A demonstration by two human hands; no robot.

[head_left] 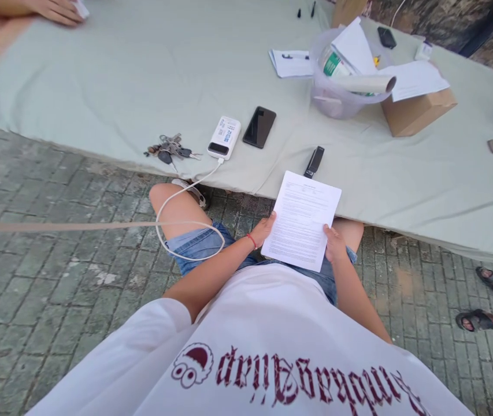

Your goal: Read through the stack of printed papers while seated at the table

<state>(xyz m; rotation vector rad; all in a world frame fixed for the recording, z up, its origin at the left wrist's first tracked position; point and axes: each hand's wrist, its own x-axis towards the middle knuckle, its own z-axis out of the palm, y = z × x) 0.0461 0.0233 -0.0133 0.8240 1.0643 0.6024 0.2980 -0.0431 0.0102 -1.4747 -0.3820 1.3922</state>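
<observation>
A stack of printed paper sheets [304, 222] is held between my two hands, over my lap at the table's edge. My left hand [265, 227], with a red band at the wrist, grips the left edge with the thumb on top. On the right edge my right hand [333, 242] closes in the same way; the fingers of both are mostly hidden beneath. Just beyond the top of the sheets lies a black stapler [314, 162], partly behind them. A black phone [259, 127] and a white power bank [224, 137] rest farther left.
A cable [172, 196] loops from the power bank over my thigh. Keys [170, 151] lie near the edge of the cloth-covered table [142, 69]. A plastic basket [333, 98] with papers and a roll stands beside a cardboard box [419, 112]. Another person's hand [58, 10] is at upper left.
</observation>
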